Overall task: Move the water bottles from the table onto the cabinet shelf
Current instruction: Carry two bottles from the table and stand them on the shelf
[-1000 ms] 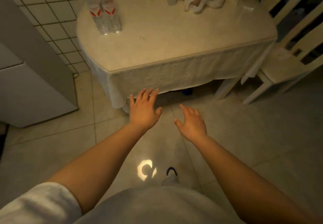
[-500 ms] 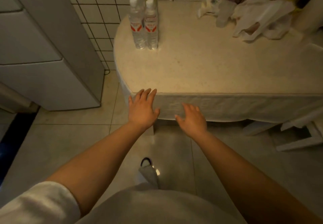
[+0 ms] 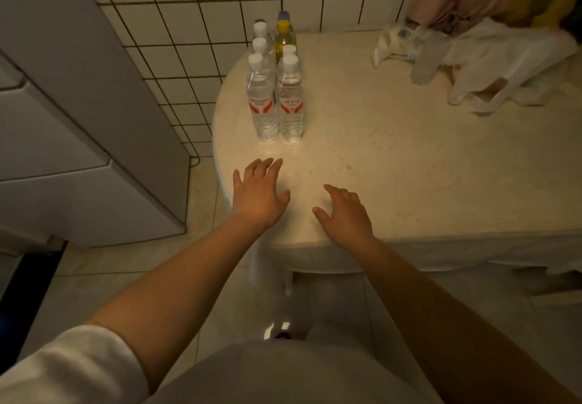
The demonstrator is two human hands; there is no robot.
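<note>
Both hands empty, left hand [image 3: 259,195] and right hand [image 3: 345,216] fingers spread, rear water bottles [image 3: 274,85] partly hidden

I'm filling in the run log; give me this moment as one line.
stage: reaching | left hand: open, empty | right hand: open, empty | water bottles: upright, clustered on table, untouched

Dim, warm yellowish light fills the room, brightest on the desk [image 3: 393,164] top, where a faint sheen lies just before the water bottles [image 3: 275,104]. A small glare spot shines on the floor [image 3: 280,328] below. Corners fall darker, the wall tiles [image 3: 189,25] bend with wide-angle distortion, and fine detail is soft and slightly smeared.
</note>
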